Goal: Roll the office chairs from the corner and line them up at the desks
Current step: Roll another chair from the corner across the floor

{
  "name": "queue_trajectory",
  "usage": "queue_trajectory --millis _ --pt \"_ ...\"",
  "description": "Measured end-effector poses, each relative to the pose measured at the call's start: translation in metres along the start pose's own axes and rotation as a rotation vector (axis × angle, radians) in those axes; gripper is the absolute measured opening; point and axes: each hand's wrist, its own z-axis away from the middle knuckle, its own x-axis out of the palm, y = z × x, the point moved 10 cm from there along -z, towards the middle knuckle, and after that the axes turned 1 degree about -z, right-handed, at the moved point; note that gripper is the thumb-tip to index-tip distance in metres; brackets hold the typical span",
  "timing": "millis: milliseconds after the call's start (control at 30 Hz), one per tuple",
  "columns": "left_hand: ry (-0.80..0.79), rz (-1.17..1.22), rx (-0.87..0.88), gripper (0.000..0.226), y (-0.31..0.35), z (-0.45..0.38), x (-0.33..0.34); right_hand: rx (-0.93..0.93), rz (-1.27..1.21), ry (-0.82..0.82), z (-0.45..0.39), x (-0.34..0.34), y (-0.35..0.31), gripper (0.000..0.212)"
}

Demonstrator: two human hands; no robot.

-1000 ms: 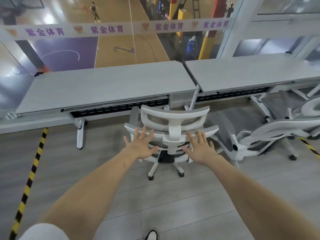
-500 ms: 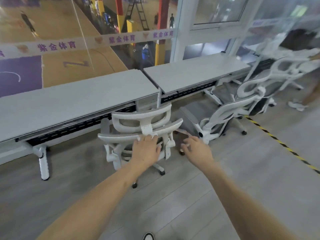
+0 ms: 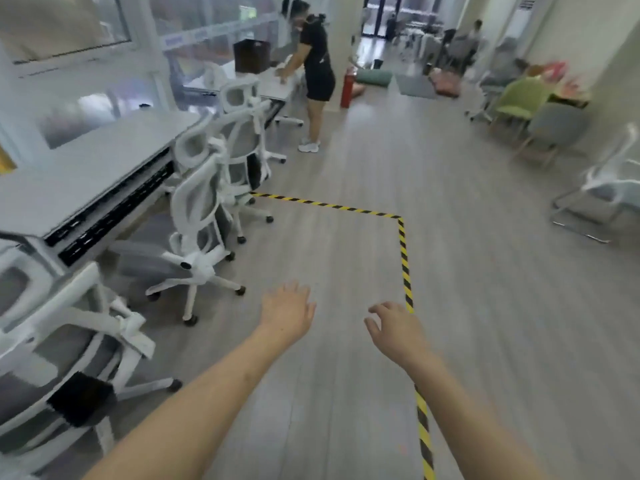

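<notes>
Head view shows both hands free over bare floor [image 3: 346, 168]. Left hand [image 3: 289, 311] is open, palm down, fingers loosely spread, holding nothing. Right hand [image 3: 394, 329] is also empty, fingers slightly curled and apart. Both forearms reach forward from the bottom edge at about the same height, elbows bent a little, with a gap between the hands.

Chairs stand along the front edge of the desks [image 3: 90, 171] on the left. Near chair [image 3: 69, 344] sits by the near end of the desk row, its back towards the camera. Second chair [image 3: 194, 237] faces the desk at the middle, and a third chair [image 3: 242, 150] stands just beyond it, near the floor tape [image 3: 403, 258]. A fourth chair [image 3: 239, 95] is at the far desk, where another person [image 3: 315, 74] leans over the top. Motion blur hides whether each chair is square to its desk.

Judging from this, the step in hand is walking off for another chair; the corner itself is not clearly in view. To do it well, take the next chair by the top of its back with both hands, roll it steadily, steer clear of the other person and the parked bases, and stop it square to a free desk edge.
</notes>
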Motion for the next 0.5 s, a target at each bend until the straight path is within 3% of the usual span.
queue_trajectory --millis 267,500 --pt "-0.034 -0.115 0.560 0.046 0.421 0.031 0.056 0.562 0.017 0.092 0.243 -0.060 0.343 0.040" --pt "-0.101 -0.114 0.998 0.049 0.714 0.159 0.094 0.985 -0.056 0.209 0.482 -0.083 0.522 0.038"
